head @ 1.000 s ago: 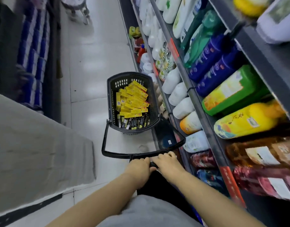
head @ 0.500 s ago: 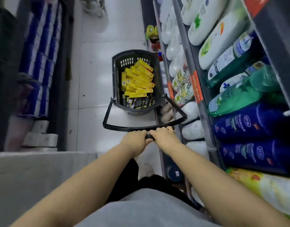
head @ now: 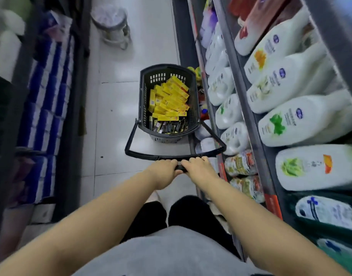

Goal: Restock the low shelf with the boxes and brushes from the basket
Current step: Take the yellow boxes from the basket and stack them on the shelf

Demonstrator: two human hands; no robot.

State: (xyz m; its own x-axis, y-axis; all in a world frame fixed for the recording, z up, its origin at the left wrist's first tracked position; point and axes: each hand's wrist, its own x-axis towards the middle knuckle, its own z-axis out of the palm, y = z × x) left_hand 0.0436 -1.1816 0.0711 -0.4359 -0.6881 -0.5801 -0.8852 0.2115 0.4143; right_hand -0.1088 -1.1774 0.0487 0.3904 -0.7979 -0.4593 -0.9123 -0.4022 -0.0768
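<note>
Beside the grey metal shelving (head: 249, 120), left hand (head: 165, 170) and right hand (head: 201, 167) grip the handle (head: 143, 155) of the black plastic basket (head: 142, 100) holding yellow boxes (head: 171, 98) and dark brush packs (head: 169, 127); a swerve could snag it on that shelving

A dark grey perforated plastic basket (head: 143, 96) is stood on the glossy pale tiled floor (head: 119, 120), just beside the grey metal shelving (head: 250, 126) at the right. White plastic bottles (head: 290, 96) are laid in rows on the shelves. A round pale object (head: 111, 22), blurred, is seen farther along the floor.
</note>
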